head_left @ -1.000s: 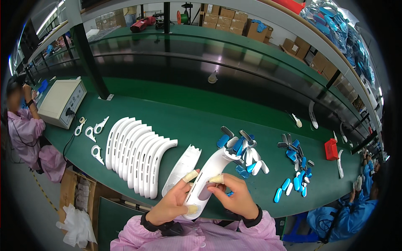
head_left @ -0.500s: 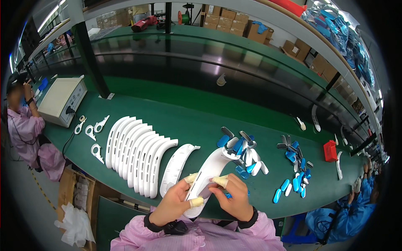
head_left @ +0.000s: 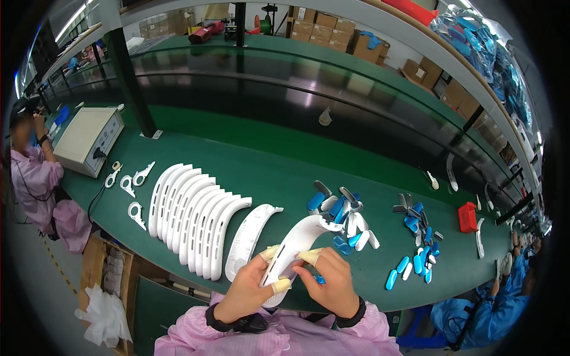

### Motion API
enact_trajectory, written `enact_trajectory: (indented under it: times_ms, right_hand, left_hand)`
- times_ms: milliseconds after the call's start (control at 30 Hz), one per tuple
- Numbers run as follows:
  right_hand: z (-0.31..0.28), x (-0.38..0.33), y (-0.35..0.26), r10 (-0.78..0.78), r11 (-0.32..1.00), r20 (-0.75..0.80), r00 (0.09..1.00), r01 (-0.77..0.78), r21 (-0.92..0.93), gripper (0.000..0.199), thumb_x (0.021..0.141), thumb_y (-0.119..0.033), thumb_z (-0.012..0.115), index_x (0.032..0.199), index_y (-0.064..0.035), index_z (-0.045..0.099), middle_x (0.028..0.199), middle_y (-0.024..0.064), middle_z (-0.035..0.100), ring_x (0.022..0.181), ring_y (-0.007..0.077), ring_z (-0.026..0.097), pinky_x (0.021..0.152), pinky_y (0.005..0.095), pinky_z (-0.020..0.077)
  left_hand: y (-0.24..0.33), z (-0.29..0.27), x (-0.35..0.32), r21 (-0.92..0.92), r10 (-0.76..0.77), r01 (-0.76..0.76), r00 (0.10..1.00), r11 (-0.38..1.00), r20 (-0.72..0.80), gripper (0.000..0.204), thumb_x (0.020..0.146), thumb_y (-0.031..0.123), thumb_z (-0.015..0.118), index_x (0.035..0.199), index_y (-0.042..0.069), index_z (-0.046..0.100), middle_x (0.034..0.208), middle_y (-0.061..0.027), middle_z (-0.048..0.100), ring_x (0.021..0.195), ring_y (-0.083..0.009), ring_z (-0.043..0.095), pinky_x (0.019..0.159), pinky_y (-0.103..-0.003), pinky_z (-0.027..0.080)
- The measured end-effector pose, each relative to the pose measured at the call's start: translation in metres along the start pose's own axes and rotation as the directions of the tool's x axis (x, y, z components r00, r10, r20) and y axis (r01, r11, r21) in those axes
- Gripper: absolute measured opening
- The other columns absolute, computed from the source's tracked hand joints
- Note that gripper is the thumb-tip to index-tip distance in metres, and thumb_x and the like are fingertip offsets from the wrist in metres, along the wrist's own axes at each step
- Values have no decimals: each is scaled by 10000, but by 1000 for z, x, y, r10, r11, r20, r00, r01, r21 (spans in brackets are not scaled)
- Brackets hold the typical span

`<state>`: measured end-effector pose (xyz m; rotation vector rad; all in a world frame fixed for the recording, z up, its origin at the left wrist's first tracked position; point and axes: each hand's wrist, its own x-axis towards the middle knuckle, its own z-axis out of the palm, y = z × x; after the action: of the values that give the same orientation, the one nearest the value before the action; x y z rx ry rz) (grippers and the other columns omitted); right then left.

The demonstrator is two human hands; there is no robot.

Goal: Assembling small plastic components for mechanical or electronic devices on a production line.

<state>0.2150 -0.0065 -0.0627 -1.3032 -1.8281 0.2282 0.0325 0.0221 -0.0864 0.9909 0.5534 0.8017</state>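
Note:
A curved white plastic shell, perforated at its lower end, is tilted in front of me above the table edge. My left hand is closed around its lower left side, with yellowish covers on the thumb and a finger. My right hand has its covered index fingertip against the shell's right edge and its thumb tucked close by; whether a small part is between them is hidden. A bit of blue shows behind the right thumb. Another white shell lies just left of the held one. Beyond the held shell is a pile of blue and silver oval pieces.
Several similar shells stand in a close row at left, beside white ring-ended parts and a beige box-shaped device. Rightward are more oval pieces and a red bin. A dark conveyor belt runs behind; people sit at both sides.
A small white part on the belt has moved to the right, as have white parts at the far right. The held shell has shifted slightly in my hands; both hands keep nearly the same places.

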Motion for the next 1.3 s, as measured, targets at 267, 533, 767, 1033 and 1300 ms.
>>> enact_trajectory:
  times_ms: [267, 533, 767, 1033, 1300]
  right_hand:
    - [2, -16, 12, 382, 678, 100, 919, -352, 645, 500, 726, -52, 795, 1163, -2, 557, 1155, 91, 583, 1029, 174, 588, 804, 276, 506]
    - [1, -21, 22, 433, 412, 418, 799, -588, 697, 454, 898, -84, 619, 1316, -3, 460, 1060, 69, 634, 954, 96, 589, 729, 232, 502]
    - [-18, 8, 45, 492, 234, 562, 665, -723, 650, 382, 924, -109, 574, 1260, -14, 416, 857, 72, 637, 584, 119, 627, 514, 223, 513]
    - [-12, 81, 201, 528, 845, -268, 806, -465, 264, 325, 915, -92, 543, 1216, 29, 520, 1087, 128, 560, 913, 214, 625, 678, 308, 537]
    - [33, 100, 185, 364, 796, 15, 931, -302, -525, 117, 706, -79, 719, 803, -25, 683, 797, 143, 635, 799, 324, 620, 713, 399, 503]
  left_hand:
    - [-4, 6, -8, 26, -3, 3, 1000, 1000, 18, 583, 852, 47, 665, 1350, -24, 369, 1204, -84, 527, 1088, -139, 530, 923, -273, 435]
    - [-16, 6, 5, -36, 97, -97, 995, 995, 1, 595, 886, 47, 601, 1396, 7, 299, 1272, -92, 486, 1162, -160, 492, 981, -296, 393]
    - [-3, -13, 18, 972, 404, -153, 912, 181, 69, 562, 828, 64, 622, 1338, -20, 402, 1323, -195, 406, 1226, -361, 407, 1031, -394, 339]
    - [-23, -42, 12, 961, 402, -50, 913, 271, -66, 566, 797, -83, 495, 1333, -136, 319, 1208, -299, 445, 1116, -451, 449, 961, -436, 388]
    - [-23, -56, 19, 959, 460, -56, 884, 276, -81, 557, 833, -63, 460, 1366, -88, 301, 1327, -309, 343, 1188, -464, 409, 1020, -431, 347]
